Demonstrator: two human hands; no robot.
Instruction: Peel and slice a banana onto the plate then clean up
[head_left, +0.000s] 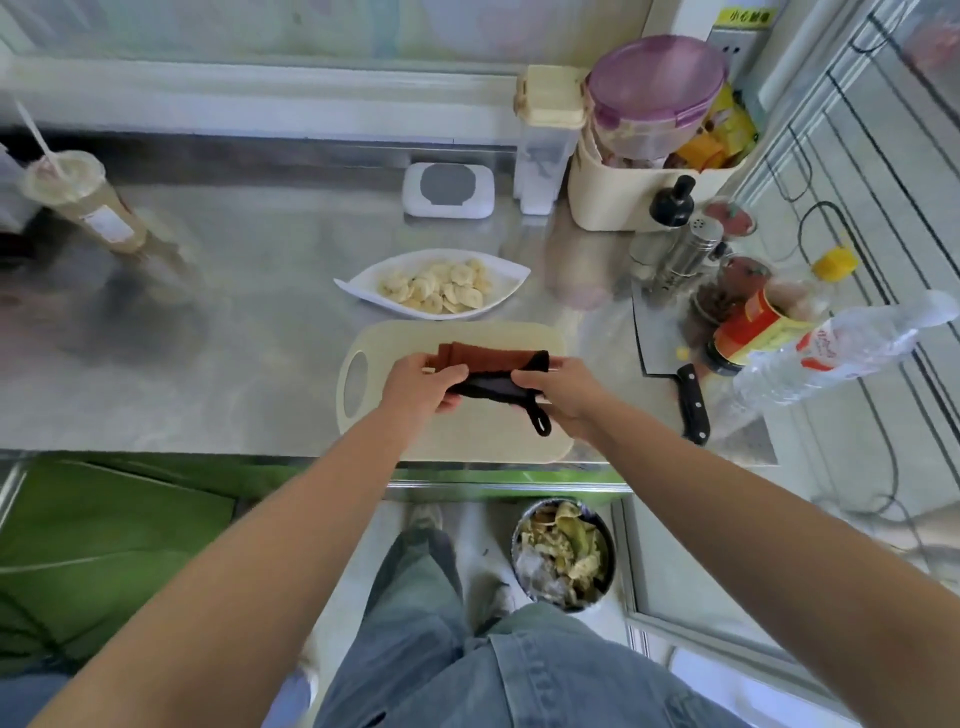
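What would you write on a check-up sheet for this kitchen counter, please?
Surface: steel counter, shiny; cutting board at its near edge.
Job's things: banana slices on the white plate behind the board; knife lying right of the board.
Clutter: drink cup far left; cream bin, jars and water bottle at right.
Hands: left hand and right hand both hold a brown-and-black cloth over the board.
Cables: black cable beyond the counter's right end.
Surroundings: bucket of peels on the floor; green sheet lower left.
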